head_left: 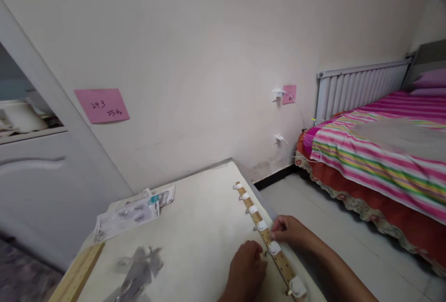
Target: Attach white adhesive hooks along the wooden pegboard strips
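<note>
A narrow wooden strip (256,218) with small holes lies along the right side of the white tabletop. Several white hooks (274,247) with metal ends sit in a row on it. My left hand (245,267) is closed on the strip's left side, its curled fingertips close to one hook's metal end; what they hold, if anything, is hidden. From the right, my right hand (287,230) pinches at the strip's edge between two hooks, thumb and finger together.
Clear plastic packages (128,218) lie at the table's back left, with grey crumpled-looking plastic (137,269) nearer me. Another wooden strip (78,272) rests on the left edge. A wall stands behind; a bed (376,153) is to the right, a white cabinet (38,176) to the left.
</note>
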`<state>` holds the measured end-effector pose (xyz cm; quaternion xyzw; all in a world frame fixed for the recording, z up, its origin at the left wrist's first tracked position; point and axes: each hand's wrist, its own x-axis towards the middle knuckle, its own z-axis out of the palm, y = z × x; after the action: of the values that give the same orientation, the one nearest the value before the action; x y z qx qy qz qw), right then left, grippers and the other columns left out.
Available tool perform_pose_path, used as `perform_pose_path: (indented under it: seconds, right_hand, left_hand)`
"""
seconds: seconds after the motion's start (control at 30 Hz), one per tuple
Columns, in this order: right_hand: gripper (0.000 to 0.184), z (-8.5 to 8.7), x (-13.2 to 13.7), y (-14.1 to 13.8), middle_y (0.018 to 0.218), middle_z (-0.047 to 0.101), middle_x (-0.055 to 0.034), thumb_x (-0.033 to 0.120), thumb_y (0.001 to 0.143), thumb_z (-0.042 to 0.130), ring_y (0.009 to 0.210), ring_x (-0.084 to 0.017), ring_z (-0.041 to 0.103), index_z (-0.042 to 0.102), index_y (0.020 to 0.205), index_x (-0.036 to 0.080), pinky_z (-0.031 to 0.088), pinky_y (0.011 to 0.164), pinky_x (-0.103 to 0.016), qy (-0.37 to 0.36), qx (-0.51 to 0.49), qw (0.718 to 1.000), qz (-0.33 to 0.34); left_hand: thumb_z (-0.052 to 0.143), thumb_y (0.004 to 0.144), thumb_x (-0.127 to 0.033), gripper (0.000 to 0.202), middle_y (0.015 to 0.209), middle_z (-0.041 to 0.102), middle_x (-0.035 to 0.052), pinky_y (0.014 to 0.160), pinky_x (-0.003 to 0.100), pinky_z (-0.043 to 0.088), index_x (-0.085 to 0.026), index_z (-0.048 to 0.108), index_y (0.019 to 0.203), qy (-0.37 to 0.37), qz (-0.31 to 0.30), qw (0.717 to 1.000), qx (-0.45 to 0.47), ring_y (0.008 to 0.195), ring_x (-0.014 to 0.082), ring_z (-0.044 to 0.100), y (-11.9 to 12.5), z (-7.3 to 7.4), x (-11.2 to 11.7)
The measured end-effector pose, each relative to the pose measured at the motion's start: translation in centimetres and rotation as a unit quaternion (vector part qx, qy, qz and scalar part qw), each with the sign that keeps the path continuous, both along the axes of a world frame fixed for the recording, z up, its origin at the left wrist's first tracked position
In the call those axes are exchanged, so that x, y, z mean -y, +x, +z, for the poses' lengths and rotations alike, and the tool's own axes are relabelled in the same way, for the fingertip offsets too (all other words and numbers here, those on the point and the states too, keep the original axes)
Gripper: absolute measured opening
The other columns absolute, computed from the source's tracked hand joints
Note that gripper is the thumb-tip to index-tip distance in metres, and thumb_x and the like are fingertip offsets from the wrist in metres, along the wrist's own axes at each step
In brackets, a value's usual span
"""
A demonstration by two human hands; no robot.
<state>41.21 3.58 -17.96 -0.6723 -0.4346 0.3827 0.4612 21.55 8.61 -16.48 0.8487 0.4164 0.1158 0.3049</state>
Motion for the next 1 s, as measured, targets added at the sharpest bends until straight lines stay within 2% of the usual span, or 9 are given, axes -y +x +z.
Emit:
perform_pose_path:
  seconds: [0.23, 0.37, 0.63, 1.0]
  right_hand:
    - [0.025, -0.3, 0.1, -0.8, 0.058, 0.052, 0.0058, 0.024, 0.050, 0.074, 0.056, -0.009, 0.044, 0.054, 0.064, 0.017, 0.031, 0.052, -0.021, -0.024, 0.027, 0.999, -0.005]
    - [0.026, -0.4, 0.3, -0.6, 0.057, 0.051, 0.0066, 0.022, 0.049, 0.073, 0.055, -0.008, 0.043, 0.051, 0.062, 0.017, 0.031, 0.052, -0.020, -0.041, 0.028, 0.999, -0.009]
    - [0.025, -0.7, 0.3, -0.8, 0.054, 0.051, 0.0070, 0.020, 0.049, 0.071, 0.051, -0.008, 0.043, 0.050, 0.062, 0.018, 0.029, 0.047, -0.020, -0.065, 0.016, 0.998, -0.009]
    - [0.026, -1.3, 0.0, -0.8, 0.055, 0.048, 0.0086, 0.019, 0.047, 0.072, 0.051, -0.007, 0.041, 0.052, 0.065, 0.018, 0.027, 0.048, -0.020, -0.074, 0.015, 0.997, -0.009]
  left_hand:
    - [0.051, 0.068, -0.022, 0.011, 0.078, 0.063, 0.0003, 0.067, 0.024, 0.036, -0.021, 0.059, 0.075, 0.012, -0.024, 1.000, 0.000, 0.075, 0.0149, 0.054, 0.8, 0.3, 0.5]
    - [0.048, 0.073, -0.026, 0.012, 0.078, 0.065, 0.0005, 0.066, 0.024, 0.037, -0.021, 0.059, 0.072, 0.004, -0.031, 0.999, 0.027, 0.074, 0.0143, 0.055, 1.2, 0.2, 0.6]
    - [0.048, 0.075, -0.029, 0.013, 0.073, 0.063, -0.0002, 0.061, 0.024, 0.033, -0.021, 0.056, 0.069, 0.037, -0.008, 0.999, 0.005, 0.068, 0.0139, 0.054, 1.8, 0.1, 0.9]
    - [0.047, 0.073, -0.026, 0.011, 0.071, 0.062, -0.0011, 0.059, 0.024, 0.031, -0.021, 0.054, 0.066, 0.041, 0.005, 0.999, -0.002, 0.067, 0.0130, 0.052, 1.9, 0.4, 1.3]
